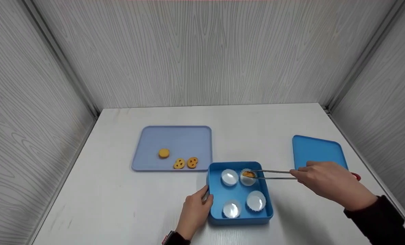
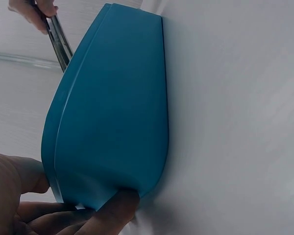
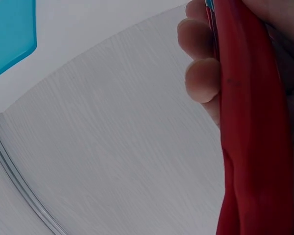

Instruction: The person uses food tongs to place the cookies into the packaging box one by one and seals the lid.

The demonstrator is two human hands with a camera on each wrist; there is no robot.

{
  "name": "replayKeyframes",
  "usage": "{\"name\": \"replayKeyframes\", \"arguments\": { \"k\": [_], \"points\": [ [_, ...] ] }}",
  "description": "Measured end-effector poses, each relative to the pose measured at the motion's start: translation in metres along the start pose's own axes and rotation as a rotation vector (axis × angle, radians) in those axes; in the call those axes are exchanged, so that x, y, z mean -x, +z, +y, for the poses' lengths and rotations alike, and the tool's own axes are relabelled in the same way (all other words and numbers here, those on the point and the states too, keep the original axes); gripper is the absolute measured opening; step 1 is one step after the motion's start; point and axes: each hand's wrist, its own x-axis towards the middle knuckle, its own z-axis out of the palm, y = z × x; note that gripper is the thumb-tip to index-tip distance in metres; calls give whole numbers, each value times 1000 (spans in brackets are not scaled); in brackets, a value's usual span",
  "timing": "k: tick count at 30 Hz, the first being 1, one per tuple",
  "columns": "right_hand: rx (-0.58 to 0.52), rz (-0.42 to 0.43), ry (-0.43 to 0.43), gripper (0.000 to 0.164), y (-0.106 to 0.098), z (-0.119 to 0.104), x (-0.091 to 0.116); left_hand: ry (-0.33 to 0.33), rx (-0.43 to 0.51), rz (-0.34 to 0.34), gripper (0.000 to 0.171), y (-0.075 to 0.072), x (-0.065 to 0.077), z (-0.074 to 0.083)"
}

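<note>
My left hand [image 1: 194, 211] holds the left wall of a blue box [image 1: 238, 192], thumb at the rim and fingers along the outside. Several white paper baking cups [image 1: 256, 201] sit inside the box. In my right hand [image 1: 331, 183] is a pair of metal tongs [image 1: 279, 178]; the right wrist view shows its red handle [image 3: 255, 117] in the grip. The tong tips reach over the box's right wall to an orange-brown cookie [image 1: 248, 174] at the far right paper cup. Whether the tips still squeeze the cookie, I cannot tell.
A pale blue-lilac tray [image 1: 178, 136] lies behind and left of the box, bearing a round yellow cookie [image 1: 164, 153] and two cookies with holes [image 1: 179, 163]. A flat blue lid-like piece [image 1: 318, 151] lies at the right, partly behind my right hand. Grey wood-grain panels [image 1: 202, 54] enclose the white table.
</note>
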Motion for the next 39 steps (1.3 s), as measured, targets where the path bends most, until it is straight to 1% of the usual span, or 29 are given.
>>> {"name": "replayKeyframes", "arguments": {
  "k": [6, 13, 18, 23, 27, 31, 35, 39],
  "points": [
    [61, -12, -34, 31, 1, -5, -4, -4, 5, -5, 49, 0, 0, 0],
    [181, -38, -48, 36, -2, -17, -12, 21, 13, 2, 49, -1, 1, -1],
    [226, -61, -48, 41, -2, -22, -18, 20, 13, 14, 48, -1, 2, -1],
    [194, -86, -24, 41, -3, -22, -17, 16, -2, 22, 48, 0, 1, -1],
    [157, -56, -11, 41, -6, -21, -14, -1, -1, 12, 49, 0, 0, -1],
    [159, -9, -36, 39, -9, -19, -11, -21, 5, -2, 49, 1, -1, 0],
    [151, 2, -45, 35, -11, -19, -10, -19, 0, -1, 49, 1, -1, 0],
    [148, 1, -44, 34, -12, -20, -10, -21, 5, -4, 49, 1, -1, 0]
  ]
}}
